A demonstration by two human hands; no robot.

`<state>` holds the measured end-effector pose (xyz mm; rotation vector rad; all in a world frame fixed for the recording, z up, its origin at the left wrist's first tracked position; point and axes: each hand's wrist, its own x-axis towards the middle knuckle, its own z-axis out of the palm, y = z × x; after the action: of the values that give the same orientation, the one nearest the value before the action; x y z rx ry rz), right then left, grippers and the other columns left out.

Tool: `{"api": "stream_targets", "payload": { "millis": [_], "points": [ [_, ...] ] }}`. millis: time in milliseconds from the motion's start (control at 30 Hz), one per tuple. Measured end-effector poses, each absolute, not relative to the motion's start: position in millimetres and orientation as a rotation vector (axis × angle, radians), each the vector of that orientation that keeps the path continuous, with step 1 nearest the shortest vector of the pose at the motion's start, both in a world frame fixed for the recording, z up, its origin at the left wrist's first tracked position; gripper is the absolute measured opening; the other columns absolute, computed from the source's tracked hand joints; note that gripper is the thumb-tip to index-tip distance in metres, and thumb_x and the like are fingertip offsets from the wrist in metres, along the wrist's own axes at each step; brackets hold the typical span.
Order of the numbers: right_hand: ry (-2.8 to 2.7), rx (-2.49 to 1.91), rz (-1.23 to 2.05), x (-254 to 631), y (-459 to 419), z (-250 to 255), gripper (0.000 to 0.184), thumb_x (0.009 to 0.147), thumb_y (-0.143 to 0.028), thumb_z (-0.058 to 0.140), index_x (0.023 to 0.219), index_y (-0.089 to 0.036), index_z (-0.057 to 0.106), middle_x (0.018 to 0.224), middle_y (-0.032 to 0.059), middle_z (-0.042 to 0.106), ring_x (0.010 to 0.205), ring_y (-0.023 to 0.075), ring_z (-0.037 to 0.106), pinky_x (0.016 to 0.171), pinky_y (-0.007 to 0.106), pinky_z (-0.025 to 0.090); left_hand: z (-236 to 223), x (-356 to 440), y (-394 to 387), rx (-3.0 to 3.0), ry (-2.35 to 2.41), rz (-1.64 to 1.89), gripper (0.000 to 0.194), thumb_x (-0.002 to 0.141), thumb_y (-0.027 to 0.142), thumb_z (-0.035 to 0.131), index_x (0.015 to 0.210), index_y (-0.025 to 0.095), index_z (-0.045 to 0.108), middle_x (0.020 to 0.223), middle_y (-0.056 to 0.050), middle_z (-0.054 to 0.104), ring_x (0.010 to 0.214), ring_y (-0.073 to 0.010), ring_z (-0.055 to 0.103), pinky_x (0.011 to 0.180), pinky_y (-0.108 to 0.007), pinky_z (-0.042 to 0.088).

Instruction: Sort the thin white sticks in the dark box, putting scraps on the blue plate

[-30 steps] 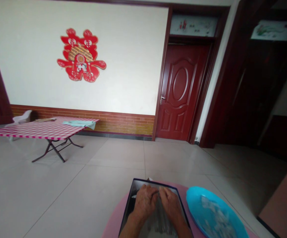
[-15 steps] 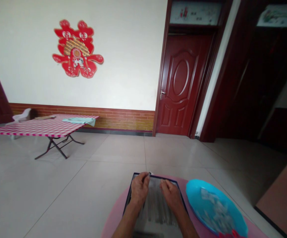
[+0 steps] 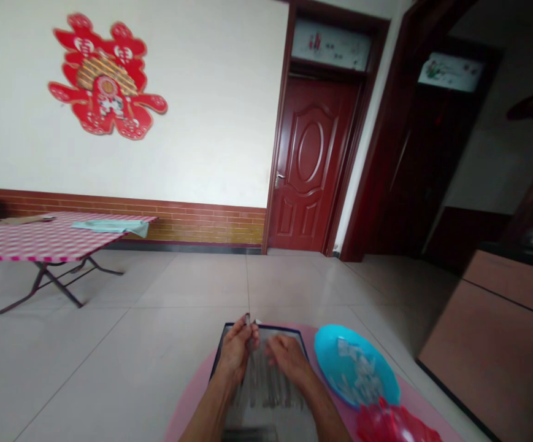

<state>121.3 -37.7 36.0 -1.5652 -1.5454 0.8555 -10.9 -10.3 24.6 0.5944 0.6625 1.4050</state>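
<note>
My left hand (image 3: 237,348) is closed around a thin, pen-like stick (image 3: 248,319) whose dark tip points up from the fingers. My right hand (image 3: 287,355) hovers to its right, fingers curled and smeared by motion; whether anything is in them does not show. Both hands are over a shallow tray (image 3: 289,328) with a dark blue rim. Several slender greyish sticks (image 3: 270,390) lie side by side in it, partly covered by my hands and forearms.
A pink round table (image 3: 186,399) bears the tray. To the right, a blue basin (image 3: 324,350) holds small clear pieces (image 3: 362,374), with a shiny red thing (image 3: 392,423) in front. A checked folding table (image 3: 40,239) stands left; a pinkish cabinet (image 3: 487,331) stands right.
The view has swung right, so the room has shifted left. The stick now shows more clearly in my left hand. My right hand has moved closer to the left and is blurred.
</note>
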Motion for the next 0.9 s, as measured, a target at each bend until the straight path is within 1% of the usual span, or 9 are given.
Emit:
{"api": "stream_targets", "payload": {
  "millis": [133, 267, 333, 400, 467, 567, 700, 800, 900],
  "points": [
    [-1.535, -1.496, 1.153, 114.0, -49.1, 27.2, 0.027, 0.077, -0.037, 0.049, 0.077, -0.017, 0.066, 0.073, 0.0038, 0.07, 0.058, 0.0157, 0.063, 0.044, 0.021, 0.037, 21.1, -11.5, -5.6, 0.474, 0.687, 1.422, 0.035, 0.059, 0.016, 0.076, 0.088, 0.018, 0.057, 0.075, -0.002, 0.068, 0.07, -0.016, 0.067, 0.063, -0.024, 0.048],
    [-1.252, -1.423, 1.155, 114.5, -50.4, 10.9, 0.028, 0.071, -0.034, 0.054, 0.087, -0.015, 0.065, 0.068, 0.0019, 0.066, 0.059, 0.0138, 0.059, 0.046, 0.021, 0.036, 14.8, -14.5, -1.6, 0.642, 0.924, 1.459, 0.035, 0.064, 0.026, 0.072, 0.093, 0.017, 0.055, 0.089, -0.009, 0.069, 0.084, -0.023, 0.068, 0.072, -0.033, 0.05],
    [-1.143, -1.417, 1.121, 116.9, -48.5, 4.7, 0.029, 0.07, -0.036, 0.053, 0.087, -0.016, 0.065, 0.063, 0.0002, 0.062, 0.055, 0.0127, 0.055, 0.045, 0.021, 0.035, 13.2, -17.1, -3.1, 0.968, 1.178, 1.57, 0.042, 0.068, 0.028, 0.067, 0.106, 0.016, 0.056, 0.103, -0.014, 0.067, 0.1, -0.0272, 0.064, 0.083, -0.04, 0.048],
    [-1.102, -1.435, 1.096, 119.0, -46.8, 1.1, 0.024, 0.068, -0.036, 0.054, 0.08, -0.017, 0.063, 0.059, -0.0015, 0.058, 0.05, 0.0117, 0.051, 0.044, 0.022, 0.033, 13.0, -17.9, -8.1, 1.481, 1.343, 1.642, 0.047, 0.072, 0.023, 0.059, 0.119, 0.015, 0.054, 0.122, -0.017, 0.059, 0.119, -0.029, 0.052, 0.098, -0.046, 0.039],
    [-1.098, -1.463, 1.076, 120.4, -45.7, -0.1, 0.018, 0.068, -0.036, 0.054, 0.07, -0.018, 0.059, 0.054, -0.003, 0.053, 0.047, 0.0108, 0.047, 0.043, 0.022, 0.032, 14.2, -15.0, -16.1, 2.033, 1.296, 1.486, 0.048, 0.074, 0.014, 0.051, 0.122, 0.017, 0.055, 0.13, -0.014, 0.055, 0.128, -0.0288, 0.042, 0.106, -0.052, 0.028],
    [-1.093, -1.493, 1.059, 121.9, -44.9, 1.1, 0.019, 0.071, -0.037, 0.049, 0.061, -0.021, 0.052, 0.049, -0.0052, 0.046, 0.044, 0.0099, 0.043, 0.041, 0.022, 0.03, 18.8, -5.9, -29.0, 2.508, 1.171, 1.047, 0.037, 0.076, 0.011, 0.048, 0.107, 0.022, 0.064, 0.114, -0.008, 0.065, 0.12, -0.0283, 0.048, 0.108, -0.057, 0.019],
    [-1.163, -1.555, 1.052, 128.6, -44.8, 6.9, 0.019, 0.072, -0.032, 0.044, 0.057, -0.021, 0.049, 0.046, -0.0059, 0.044, 0.04, 0.009, 0.04, 0.04, 0.021, 0.031, 23.3, 2.9, -36.1, 2.667, 1.209, 0.748, 0.033, 0.086, 0.014, 0.041, 0.108, 0.022, 0.064, 0.097, -0.007, 0.066, 0.095, -0.0234, 0.058, 0.097, -0.047, 0.038],
    [-1.311, -1.597, 1.016, 146.6, -43.5, 17.5, 0.019, 0.071, -0.03, 0.047, 0.06, -0.018, 0.058, 0.05, -0.003, 0.053, 0.043, 0.0109, 0.048, 0.043, 0.022, 0.036, 19.5, 2.7, -33.3, 2.706, 1.257, 0.664, 0.04, 0.089, 0.011, 0.035, 0.118, 0.02, 0.06, 0.097, -0.009, 0.066, 0.092, -0.0219, 0.059, 0.086, -0.036, 0.046],
    [-1.448, -1.664, 0.853, 183.6, -40.7, 32.9, 0.025, 0.071, -0.03, 0.048, 0.079, -0.018, 0.069, 0.068, 0.0017, 0.067, 0.06, 0.0158, 0.06, 0.055, 0.025, 0.045, 14.1, 0.3, -29.6, 2.71, 1.337, 0.658, 0.045, 0.089, 0.009, 0.035, 0.129, 0.02, 0.053, 0.101, -0.01, 0.065, 0.094, -0.0212, 0.061, 0.083, -0.033, 0.048]
  ]
}}
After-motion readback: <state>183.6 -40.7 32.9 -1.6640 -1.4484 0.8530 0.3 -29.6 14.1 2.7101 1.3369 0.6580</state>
